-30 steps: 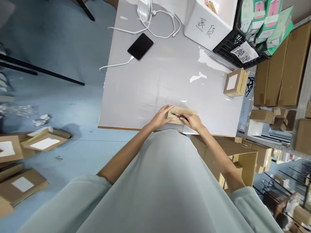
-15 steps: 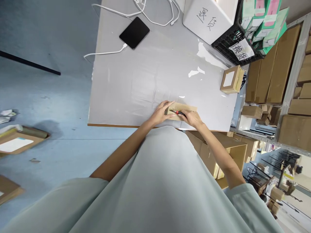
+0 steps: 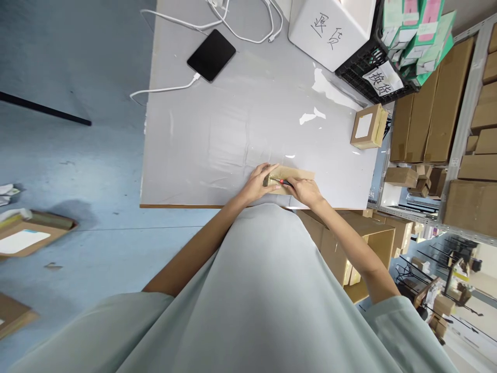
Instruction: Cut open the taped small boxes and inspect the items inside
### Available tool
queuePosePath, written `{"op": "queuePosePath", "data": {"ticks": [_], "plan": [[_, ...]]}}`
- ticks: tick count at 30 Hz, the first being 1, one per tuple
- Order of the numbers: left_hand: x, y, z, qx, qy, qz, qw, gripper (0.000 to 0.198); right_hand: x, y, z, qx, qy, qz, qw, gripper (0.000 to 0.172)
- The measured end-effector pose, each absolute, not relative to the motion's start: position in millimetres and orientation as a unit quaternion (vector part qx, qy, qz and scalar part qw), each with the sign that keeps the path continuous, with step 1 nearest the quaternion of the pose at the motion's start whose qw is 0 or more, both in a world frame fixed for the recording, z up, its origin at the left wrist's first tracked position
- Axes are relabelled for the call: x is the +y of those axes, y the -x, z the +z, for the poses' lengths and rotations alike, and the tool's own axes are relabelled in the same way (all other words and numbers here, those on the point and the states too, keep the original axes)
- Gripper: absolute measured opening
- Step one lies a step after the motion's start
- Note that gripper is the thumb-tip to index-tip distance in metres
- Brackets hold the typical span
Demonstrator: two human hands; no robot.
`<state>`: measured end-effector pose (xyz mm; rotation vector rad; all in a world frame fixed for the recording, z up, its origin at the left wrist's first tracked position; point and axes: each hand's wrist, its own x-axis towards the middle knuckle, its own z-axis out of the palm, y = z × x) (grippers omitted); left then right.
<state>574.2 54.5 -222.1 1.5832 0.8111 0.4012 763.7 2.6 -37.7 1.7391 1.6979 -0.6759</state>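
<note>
We are holding the small cardboard box (image 3: 294, 172) on the bench (image 3: 194, 150), near its front edge and right before our body. Our left hand (image 3: 257, 185) is bracing the box's left end, fingers and thumb clamped around it. Our right hand (image 3: 308, 191) is gripping a red-and-black cutter (image 3: 284, 182), fingers closed around its handle, the tip pointing toward the gap between left thumb and forefinger. We are not managing to tell whether the tip is touching the box. To be working well here, we should probably be shifting the left fingers out of the tip's line, pressing lightly so that we are staying shallow, and drawing the tool away from that hand.
</note>
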Motion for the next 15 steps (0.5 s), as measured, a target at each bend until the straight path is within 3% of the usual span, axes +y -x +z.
{"op": "queuePosePath", "data": {"ticks": [6, 15], "plan": [[54.4, -572.9, -224.8, 0.356, -0.679, 0.164, 0.621, 0.094, 15.5, -744.7, -20.7, 0.648, -0.632, -0.244, 0.348, 0.045], [56.0, -568.3, -220.2, 0.359, -0.695, 0.145, 0.605, 0.088, -1.5, -783.7, -11.5, 0.609, -0.644, -0.232, 0.400, 0.048]]}}
